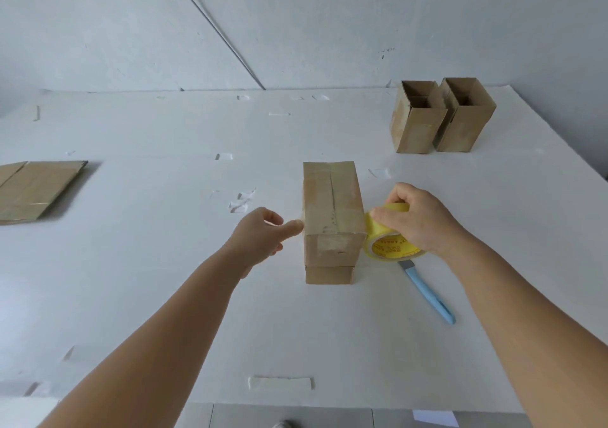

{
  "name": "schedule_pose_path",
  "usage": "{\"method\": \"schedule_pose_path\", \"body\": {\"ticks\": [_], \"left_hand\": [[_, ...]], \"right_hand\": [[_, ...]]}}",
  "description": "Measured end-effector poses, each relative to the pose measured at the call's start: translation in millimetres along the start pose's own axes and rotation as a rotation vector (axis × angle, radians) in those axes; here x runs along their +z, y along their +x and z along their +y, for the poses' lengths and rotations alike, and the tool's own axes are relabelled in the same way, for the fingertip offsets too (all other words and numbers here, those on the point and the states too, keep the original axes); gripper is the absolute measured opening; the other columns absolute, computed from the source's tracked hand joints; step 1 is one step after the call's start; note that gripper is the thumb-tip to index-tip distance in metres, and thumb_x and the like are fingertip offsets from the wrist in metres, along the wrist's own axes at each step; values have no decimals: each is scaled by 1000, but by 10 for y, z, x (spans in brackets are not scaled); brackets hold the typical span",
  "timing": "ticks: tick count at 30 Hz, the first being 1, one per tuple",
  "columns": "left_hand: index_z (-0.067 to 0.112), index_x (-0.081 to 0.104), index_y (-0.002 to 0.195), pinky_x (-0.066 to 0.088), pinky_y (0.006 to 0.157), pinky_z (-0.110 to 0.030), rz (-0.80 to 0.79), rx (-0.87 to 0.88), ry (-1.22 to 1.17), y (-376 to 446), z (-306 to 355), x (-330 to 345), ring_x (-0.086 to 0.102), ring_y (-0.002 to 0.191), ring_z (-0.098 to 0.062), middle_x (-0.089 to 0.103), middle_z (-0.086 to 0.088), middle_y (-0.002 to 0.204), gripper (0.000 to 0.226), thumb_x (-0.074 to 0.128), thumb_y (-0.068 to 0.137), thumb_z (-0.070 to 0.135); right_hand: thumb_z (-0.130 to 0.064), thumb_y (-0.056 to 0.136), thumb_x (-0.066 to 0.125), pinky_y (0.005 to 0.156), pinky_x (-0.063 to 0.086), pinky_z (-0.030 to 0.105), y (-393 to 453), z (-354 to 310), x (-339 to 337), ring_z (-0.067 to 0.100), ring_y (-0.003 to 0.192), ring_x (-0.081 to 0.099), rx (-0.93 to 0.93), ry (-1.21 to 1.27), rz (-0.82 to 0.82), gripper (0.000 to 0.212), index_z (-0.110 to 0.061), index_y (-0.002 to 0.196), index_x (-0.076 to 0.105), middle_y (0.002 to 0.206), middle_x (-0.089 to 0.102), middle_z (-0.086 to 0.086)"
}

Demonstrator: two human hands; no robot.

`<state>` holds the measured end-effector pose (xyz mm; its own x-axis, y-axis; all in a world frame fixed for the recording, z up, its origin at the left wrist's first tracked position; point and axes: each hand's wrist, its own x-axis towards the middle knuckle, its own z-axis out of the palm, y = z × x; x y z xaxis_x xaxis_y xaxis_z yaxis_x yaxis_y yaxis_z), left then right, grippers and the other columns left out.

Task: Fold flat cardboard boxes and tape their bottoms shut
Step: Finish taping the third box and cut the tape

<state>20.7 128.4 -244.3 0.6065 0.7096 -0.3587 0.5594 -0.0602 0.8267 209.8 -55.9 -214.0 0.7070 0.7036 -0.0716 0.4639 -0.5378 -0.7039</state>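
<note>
Both hands work at the cardboard box (330,220) in the middle of the white surface (164,296). Left hand (261,235) reaches in from the left with its index finger stretched out, the tip pressing a tape end against the box's left side, near the top edge; the other fingers are loosely curled and hold nothing. Right hand (416,218) grips the yellow tape roll (390,241), fingers curled over the top of the roll, which sits just beside the box's right side. A strip of clear tape runs from the roll across the upturned bottom of the box toward the left finger.

That box stands with its closed flaps facing up, a seam running along the middle, and one flap sticking out low at the near end.

Largest after the surface, a flat unfolded box (36,190) lies well apart at the left edge. Two folded boxes (441,118) stand upright with open tops, side by side and touching, at the far right. A blue utility knife (427,291) lies on the surface near the right forearm, its blade end just below the roll. Small scraps of clear tape (279,383) are stuck here and there on the surface.
</note>
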Motion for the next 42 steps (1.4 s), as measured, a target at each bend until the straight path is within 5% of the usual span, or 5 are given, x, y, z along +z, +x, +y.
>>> {"method": "schedule_pose_path", "body": {"ticks": [6, 12, 18, 25, 42], "left_hand": [[20, 66, 90, 42, 58, -20, 333, 196, -51, -233, 93, 129, 59, 74, -11, 66, 7, 81, 9, 57, 90, 18], [43, 34, 136, 31, 95, -4, -49, 383, -149, -648, -23, 507, 43, 111, 20, 50, 37, 121, 39, 39, 101, 27], [28, 24, 150, 28, 112, -21, -148, 388, -47, -557, -136, 432, 37, 134, 0, 39, 14, 148, 53, 38, 100, 37], [41, 65, 105, 50, 96, -45, -72, 515, -60, -202, 20, 102, 66, 97, -24, 56, 1, 107, 32, 71, 83, 18], [29, 40, 141, 14, 111, -30, -272, 1001, 990, 156, 804, 447, 31, 135, -14, 52, 7, 130, 70, 56, 82, 63]], "right_hand": [[-48, 76, 66, 68, 40, 32, 1, -48, 18, 22, 83, 56, 6, -25, 11, 28, -24, 77, 52, 79, 57, -4], [-50, 74, 65, 66, 38, 31, -10, -28, 62, 24, 84, 55, 25, -9, 17, 31, -24, 76, 50, 78, 56, -4], [-50, 73, 64, 65, 37, 31, -19, -21, 48, 24, 85, 54, 25, 0, 22, 30, -24, 74, 49, 77, 55, -5], [-51, 74, 64, 63, 37, 31, 6, 21, 63, 23, 85, 54, 9, -1, 17, 31, -24, 75, 49, 78, 55, -4], [-53, 83, 59, 63, 41, 25, 13, 133, -140, 8, 75, 57, -34, 93, -77, 25, -28, 82, 61, 80, 62, -10]]}}
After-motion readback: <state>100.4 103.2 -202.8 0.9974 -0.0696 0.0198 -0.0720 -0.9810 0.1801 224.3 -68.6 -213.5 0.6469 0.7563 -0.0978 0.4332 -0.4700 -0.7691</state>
